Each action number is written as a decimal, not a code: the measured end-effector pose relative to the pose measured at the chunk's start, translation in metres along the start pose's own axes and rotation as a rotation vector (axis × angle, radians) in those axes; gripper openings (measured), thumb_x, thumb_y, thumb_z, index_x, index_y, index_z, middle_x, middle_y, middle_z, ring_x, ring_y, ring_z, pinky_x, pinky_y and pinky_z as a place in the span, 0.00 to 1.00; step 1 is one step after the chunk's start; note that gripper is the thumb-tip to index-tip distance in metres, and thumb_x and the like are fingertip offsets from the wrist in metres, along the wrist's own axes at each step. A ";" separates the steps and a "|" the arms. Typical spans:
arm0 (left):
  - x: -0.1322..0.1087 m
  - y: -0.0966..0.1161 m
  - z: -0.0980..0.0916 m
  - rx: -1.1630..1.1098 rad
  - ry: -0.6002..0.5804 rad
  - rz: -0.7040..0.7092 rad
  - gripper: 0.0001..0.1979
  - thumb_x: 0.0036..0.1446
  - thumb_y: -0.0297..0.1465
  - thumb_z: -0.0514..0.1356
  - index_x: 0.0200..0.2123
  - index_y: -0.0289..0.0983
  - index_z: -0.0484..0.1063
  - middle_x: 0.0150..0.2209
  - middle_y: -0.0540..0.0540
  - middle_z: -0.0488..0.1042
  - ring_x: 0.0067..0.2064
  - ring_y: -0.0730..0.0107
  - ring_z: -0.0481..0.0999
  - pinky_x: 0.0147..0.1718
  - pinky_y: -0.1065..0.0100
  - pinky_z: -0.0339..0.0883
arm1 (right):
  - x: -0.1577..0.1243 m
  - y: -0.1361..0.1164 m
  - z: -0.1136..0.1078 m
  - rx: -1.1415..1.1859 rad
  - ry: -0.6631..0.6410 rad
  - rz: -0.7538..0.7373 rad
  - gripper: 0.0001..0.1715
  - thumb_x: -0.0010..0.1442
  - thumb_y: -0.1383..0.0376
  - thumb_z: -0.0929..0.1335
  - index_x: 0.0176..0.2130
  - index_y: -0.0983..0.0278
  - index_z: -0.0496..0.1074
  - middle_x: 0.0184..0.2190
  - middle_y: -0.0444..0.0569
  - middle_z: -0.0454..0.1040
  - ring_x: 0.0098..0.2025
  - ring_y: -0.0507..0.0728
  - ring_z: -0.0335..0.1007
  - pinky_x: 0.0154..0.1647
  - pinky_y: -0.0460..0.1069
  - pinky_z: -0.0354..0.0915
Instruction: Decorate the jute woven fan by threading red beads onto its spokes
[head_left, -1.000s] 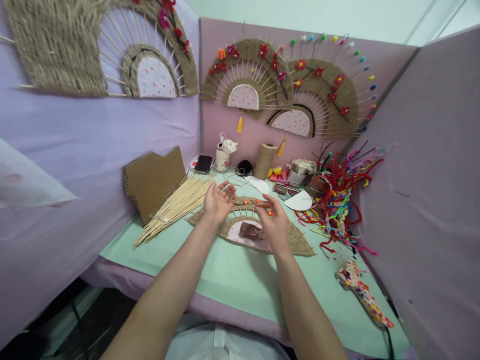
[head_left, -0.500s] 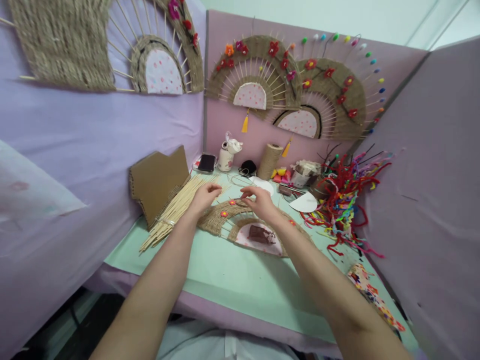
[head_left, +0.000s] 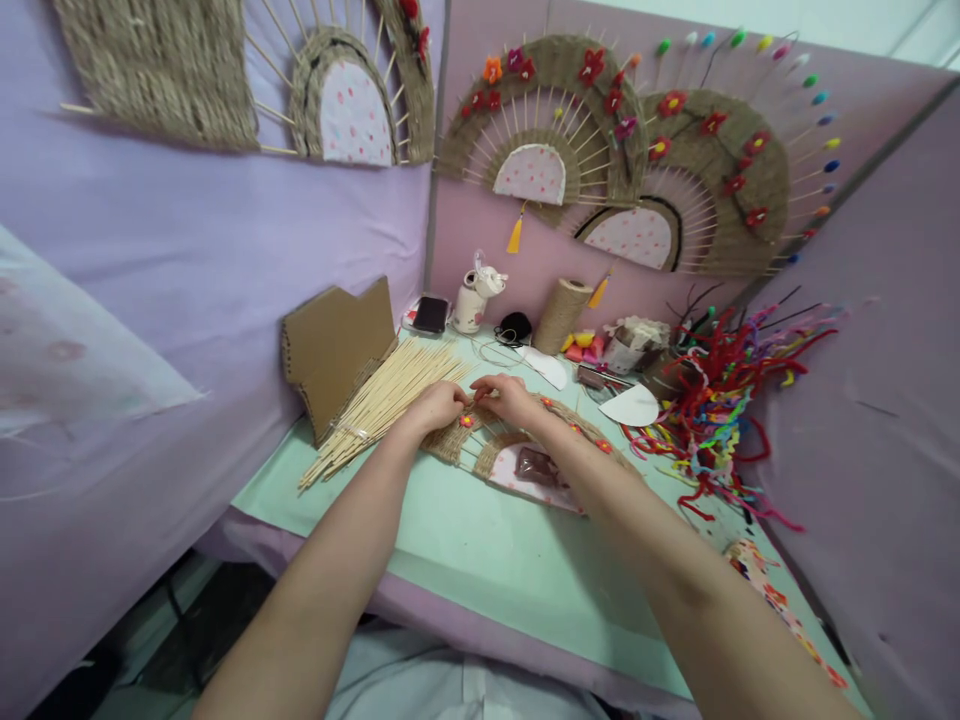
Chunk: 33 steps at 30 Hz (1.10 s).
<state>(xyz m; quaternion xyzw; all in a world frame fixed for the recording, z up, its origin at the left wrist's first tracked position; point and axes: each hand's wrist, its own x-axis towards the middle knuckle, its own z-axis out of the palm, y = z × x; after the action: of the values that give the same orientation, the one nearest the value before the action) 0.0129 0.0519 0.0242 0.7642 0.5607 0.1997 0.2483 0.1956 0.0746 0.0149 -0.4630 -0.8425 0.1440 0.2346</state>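
A half-round woven twine fan (head_left: 450, 444) lies on the table in front of me, dotted with small felt-like flowers such as a red-orange one (head_left: 466, 421). On its pink-dotted white centre (head_left: 504, 466) rests a small clear packet of dark brown stuff (head_left: 537, 465). My left hand (head_left: 441, 406) is at the fan's upper left rim, its fingers bent together. Close beside it, my right hand (head_left: 507, 400) reaches over the fan with thumb and fingers pinched. Whatever is between the fingertips is too small to make out.
A bundle of thin sticks (head_left: 375, 405) and cut cardboard (head_left: 337, 345) lie to the left. Behind stand a twine spool (head_left: 562, 315) and a white bottle (head_left: 470, 303). Tangled pipe cleaners (head_left: 724, 400) spread at right, near a white paper half-circle (head_left: 630, 405). Finished fans (head_left: 551, 80) hang on the partition.
Both hands have come down to the fan's upper left rim and closer together, fingers now pinched. The whole view has shifted, so things sit farther right.
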 end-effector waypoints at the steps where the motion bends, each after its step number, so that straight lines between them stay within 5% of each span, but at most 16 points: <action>1: -0.001 0.001 0.000 0.009 -0.010 -0.005 0.13 0.50 0.26 0.57 0.35 0.37 0.80 0.37 0.45 0.81 0.40 0.65 0.77 0.39 0.71 0.65 | 0.001 0.001 0.001 0.001 -0.006 -0.004 0.17 0.55 0.74 0.68 0.43 0.59 0.76 0.35 0.43 0.81 0.41 0.55 0.74 0.49 0.51 0.59; 10: -0.004 0.010 -0.001 0.056 -0.033 -0.003 0.09 0.51 0.30 0.59 0.31 0.36 0.80 0.31 0.46 0.80 0.34 0.68 0.75 0.30 0.71 0.61 | -0.001 0.001 0.003 -0.044 -0.025 -0.020 0.14 0.56 0.73 0.69 0.42 0.58 0.76 0.34 0.43 0.81 0.40 0.54 0.74 0.47 0.50 0.58; 33: -0.002 0.017 0.007 0.181 0.008 0.031 0.10 0.52 0.30 0.58 0.32 0.39 0.80 0.35 0.44 0.80 0.39 0.64 0.76 0.39 0.69 0.64 | -0.012 0.002 -0.003 -0.055 -0.071 -0.035 0.15 0.54 0.75 0.67 0.38 0.58 0.76 0.34 0.41 0.81 0.38 0.53 0.74 0.43 0.47 0.61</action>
<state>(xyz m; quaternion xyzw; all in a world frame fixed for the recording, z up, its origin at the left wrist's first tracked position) 0.0290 0.0446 0.0292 0.7915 0.5655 0.1550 0.1726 0.2045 0.0655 0.0135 -0.4492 -0.8619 0.1333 0.1941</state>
